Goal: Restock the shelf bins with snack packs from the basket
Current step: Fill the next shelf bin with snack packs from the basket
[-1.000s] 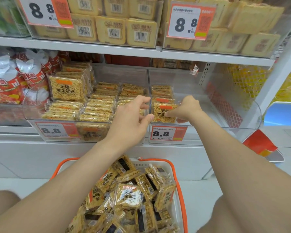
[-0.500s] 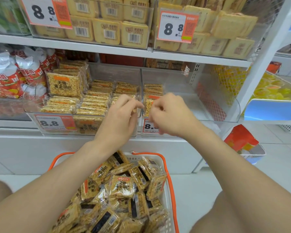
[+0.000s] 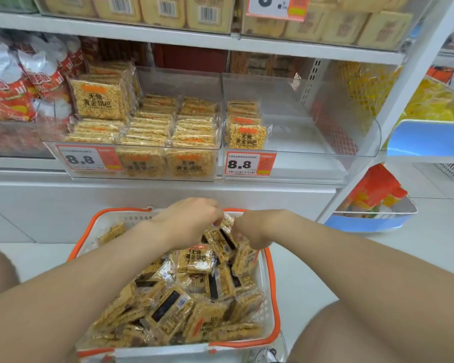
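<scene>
Both hands meet at the far end of the basket (image 3: 273,284). Left hand (image 3: 192,221) pinches the top edge of a tilted snack pack (image 3: 224,241). Right hand (image 3: 254,229) curls into the pile beside it, grip hidden. Above and ahead sits the mostly bare right bin (image 3: 312,166), nearer the right hand.
</scene>
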